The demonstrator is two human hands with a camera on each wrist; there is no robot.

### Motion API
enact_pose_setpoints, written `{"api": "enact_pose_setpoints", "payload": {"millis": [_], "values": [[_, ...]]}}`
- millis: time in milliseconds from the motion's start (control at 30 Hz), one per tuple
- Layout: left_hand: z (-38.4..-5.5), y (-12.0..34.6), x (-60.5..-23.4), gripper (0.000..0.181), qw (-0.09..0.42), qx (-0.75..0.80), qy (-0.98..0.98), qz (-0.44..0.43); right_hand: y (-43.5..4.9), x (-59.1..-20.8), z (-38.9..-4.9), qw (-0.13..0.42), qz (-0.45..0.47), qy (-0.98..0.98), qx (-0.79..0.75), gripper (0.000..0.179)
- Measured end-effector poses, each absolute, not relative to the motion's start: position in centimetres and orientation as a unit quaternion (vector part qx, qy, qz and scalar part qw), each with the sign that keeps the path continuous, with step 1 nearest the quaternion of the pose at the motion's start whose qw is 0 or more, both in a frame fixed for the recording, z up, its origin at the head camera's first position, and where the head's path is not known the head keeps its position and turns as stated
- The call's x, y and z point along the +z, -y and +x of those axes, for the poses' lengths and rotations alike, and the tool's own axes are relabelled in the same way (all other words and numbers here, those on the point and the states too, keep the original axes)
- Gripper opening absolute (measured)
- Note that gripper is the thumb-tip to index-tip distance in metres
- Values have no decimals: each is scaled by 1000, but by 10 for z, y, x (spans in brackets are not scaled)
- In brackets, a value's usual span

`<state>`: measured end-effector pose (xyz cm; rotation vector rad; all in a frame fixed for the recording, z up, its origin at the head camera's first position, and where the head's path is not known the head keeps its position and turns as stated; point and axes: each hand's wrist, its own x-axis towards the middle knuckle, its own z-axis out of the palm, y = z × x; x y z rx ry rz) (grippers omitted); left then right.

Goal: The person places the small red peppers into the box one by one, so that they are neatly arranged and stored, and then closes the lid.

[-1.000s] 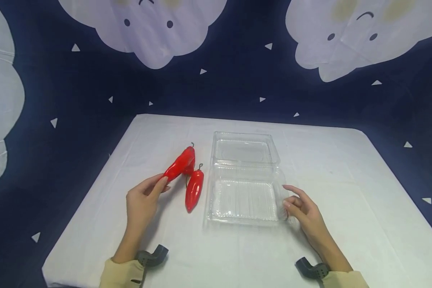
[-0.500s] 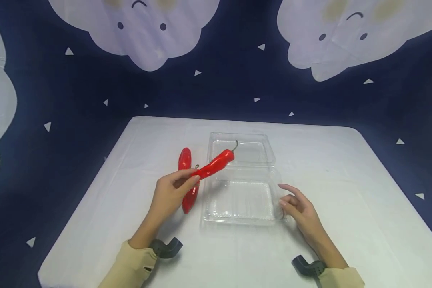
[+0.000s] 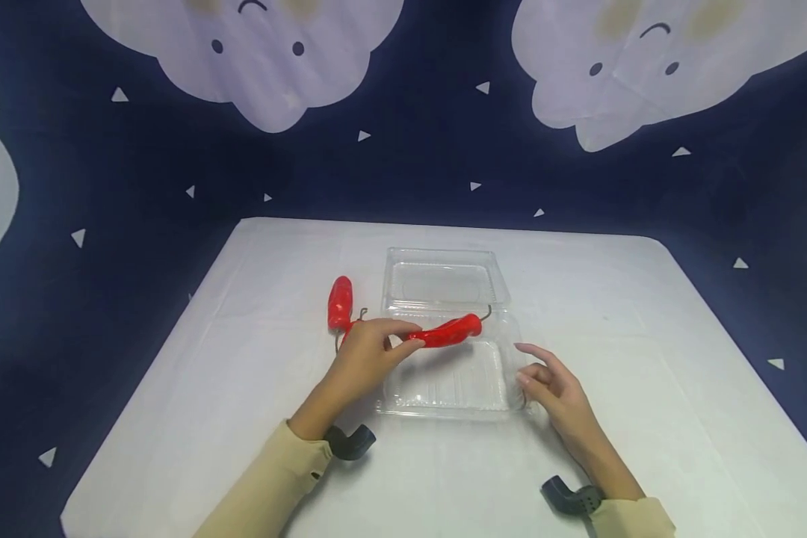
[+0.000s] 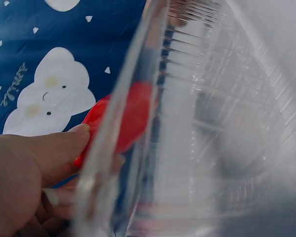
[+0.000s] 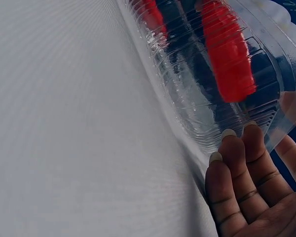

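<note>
My left hand (image 3: pixel 370 351) pinches the tip of a red chili pepper (image 3: pixel 452 331) between thumb and fingers, with its stem pointing to the right. The pepper is over the base of an open clear plastic clamshell box (image 3: pixel 444 410). My right hand (image 3: pixel 557 392) holds the right side of the box; in the right wrist view its fingertips (image 5: pixel 229 140) lie against the ribbed outer wall. Through that wall the held red pepper (image 5: pixel 229 57) shows. In the left wrist view the box's rim (image 4: pixel 106 133) partly covers the pepper.
Another red pepper (image 3: pixel 340 302) lies left of the box on the white table (image 3: pixel 195 418). A further one (image 3: pixel 348 329) is mostly hidden behind my left hand. The box's lid (image 3: pixel 444 282) lies open on the far side, with a dark cloud-print cloth (image 3: pixel 430 157) behind the table.
My left hand has lifted a pepper off the group at the left and carried it right, over the box, lowering it in the last half second. The right hand stays at the box.
</note>
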<state>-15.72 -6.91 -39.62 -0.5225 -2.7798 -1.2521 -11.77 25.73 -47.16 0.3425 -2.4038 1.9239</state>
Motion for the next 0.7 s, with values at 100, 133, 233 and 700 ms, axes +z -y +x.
{"api": "enact_pose_setpoints", "payload": {"millis": [100,133,233,700], "values": [[-157,66,-396,31,29,-374,906,-196,-256,-472,-118,21,109,776,621,48],[-157,66,-397,31,28,-367,907,-202,-256,-472,-118,19,109,775,622,48],[-155,71,-398,31,23,-357,908,-219,-254,-472,-119,12,110,774,624,48],[-163,61,-408,31,66,-206,938,-272,-258,-475,-119,18,100,784,613,49]]}}
